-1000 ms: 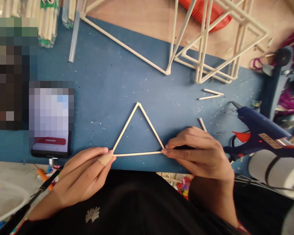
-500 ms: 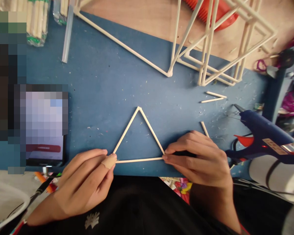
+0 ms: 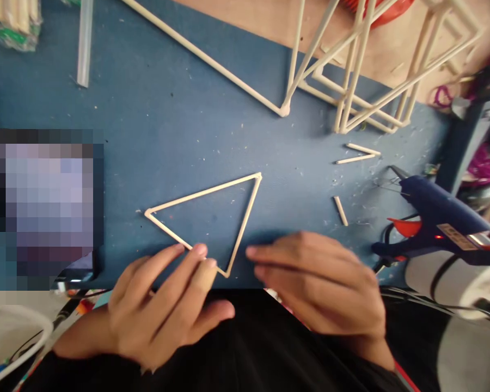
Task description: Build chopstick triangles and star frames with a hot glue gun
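Observation:
A triangle of thin wooden sticks [image 3: 204, 193] lies flat on the blue mat [image 3: 212, 147] in front of me. My left hand [image 3: 171, 299] rests with spread fingers over its lower left side, fingertips touching the stick, the thumb held apart. To the right of the triangle, my right hand [image 3: 322, 283] is off it, with nothing visible in its slightly parted fingers. Beyond that hand lie a short loose stick [image 3: 341, 211] and a small V of two joined sticks [image 3: 359, 154].
A blue glue gun [image 3: 441, 218] with an orange trigger lies at right, beside a white roll [image 3: 453, 288]. Larger stick frames [image 3: 351, 103] stand at the back right. A clear glue stick [image 3: 84, 49], bundled sticks [image 3: 14, 22] and a blurred-out screen [image 3: 49, 201] are at left.
The triangle has turned, so a corner now points toward me. My right hand has let go of its corner, and my left hand has opened from a pinch to spread fingers.

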{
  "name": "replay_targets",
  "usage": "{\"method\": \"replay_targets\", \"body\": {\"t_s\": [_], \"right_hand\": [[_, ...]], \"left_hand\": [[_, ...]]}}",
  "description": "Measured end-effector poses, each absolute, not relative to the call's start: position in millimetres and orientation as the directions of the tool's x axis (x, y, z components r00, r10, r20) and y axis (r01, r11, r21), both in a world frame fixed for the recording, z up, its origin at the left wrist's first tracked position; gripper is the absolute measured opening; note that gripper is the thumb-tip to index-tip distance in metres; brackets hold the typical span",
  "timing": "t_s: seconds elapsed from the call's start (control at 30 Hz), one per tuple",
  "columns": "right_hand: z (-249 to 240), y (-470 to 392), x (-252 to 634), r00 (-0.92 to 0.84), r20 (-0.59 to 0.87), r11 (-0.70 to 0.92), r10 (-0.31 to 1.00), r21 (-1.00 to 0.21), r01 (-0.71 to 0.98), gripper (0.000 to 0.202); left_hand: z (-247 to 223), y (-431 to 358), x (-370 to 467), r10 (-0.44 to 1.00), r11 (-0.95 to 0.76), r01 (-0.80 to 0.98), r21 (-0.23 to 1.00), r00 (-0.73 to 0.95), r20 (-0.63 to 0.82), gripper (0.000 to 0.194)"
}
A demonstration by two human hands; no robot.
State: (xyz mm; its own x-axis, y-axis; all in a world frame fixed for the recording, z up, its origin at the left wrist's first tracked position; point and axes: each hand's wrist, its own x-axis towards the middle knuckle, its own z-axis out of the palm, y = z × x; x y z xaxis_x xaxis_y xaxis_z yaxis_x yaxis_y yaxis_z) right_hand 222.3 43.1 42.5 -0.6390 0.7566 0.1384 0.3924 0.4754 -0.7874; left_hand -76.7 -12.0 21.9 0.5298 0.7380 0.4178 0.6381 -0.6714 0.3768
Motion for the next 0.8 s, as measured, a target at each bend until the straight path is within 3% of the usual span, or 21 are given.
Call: {"method": "replay_targets", "body": {"t_s": [0.1, 0.2, 0.4, 0.57, 0.7, 0.8], "right_hand": [[40, 54, 219, -0.485, 0.126, 0.471, 0.866, -0.531, 0.704, 0.056], [33, 59, 218, -0.499, 0.147, 0.512, 0.854, -0.408, 0.756, 0.066], [25, 57, 223, -0.432, 0.271, 0.510, 0.860, -0.444, 0.737, 0.055], [26, 67, 218, -0.458, 0.191, 0.494, 0.868, -0.424, 0.759, 0.068], [23, 66, 221, -0.501, 0.223, 0.546, 0.836, -0.422, 0.724, 0.064], [20, 59, 228, -0.450, 0.290, 0.535, 0.845, -0.431, 0.726, 0.065]], "left_hand": [[20, 5, -59, 0.746, -0.658, 0.688, 0.306, 0.541, 0.388, 0.041], [23, 12, -61, 0.757, -0.649, 0.675, 0.351, 0.528, 0.386, 0.036], [27, 15, -77, 0.760, -0.649, 0.656, 0.385, 0.548, 0.348, 0.046], [24, 20, -71, 0.707, -0.707, 0.610, 0.358, 0.602, 0.371, 0.035], [27, 21, -72, 0.672, -0.732, 0.509, 0.452, 0.647, 0.360, 0.020], [26, 12, -76, 0.753, -0.658, 0.600, 0.455, 0.542, 0.373, 0.037]]}}
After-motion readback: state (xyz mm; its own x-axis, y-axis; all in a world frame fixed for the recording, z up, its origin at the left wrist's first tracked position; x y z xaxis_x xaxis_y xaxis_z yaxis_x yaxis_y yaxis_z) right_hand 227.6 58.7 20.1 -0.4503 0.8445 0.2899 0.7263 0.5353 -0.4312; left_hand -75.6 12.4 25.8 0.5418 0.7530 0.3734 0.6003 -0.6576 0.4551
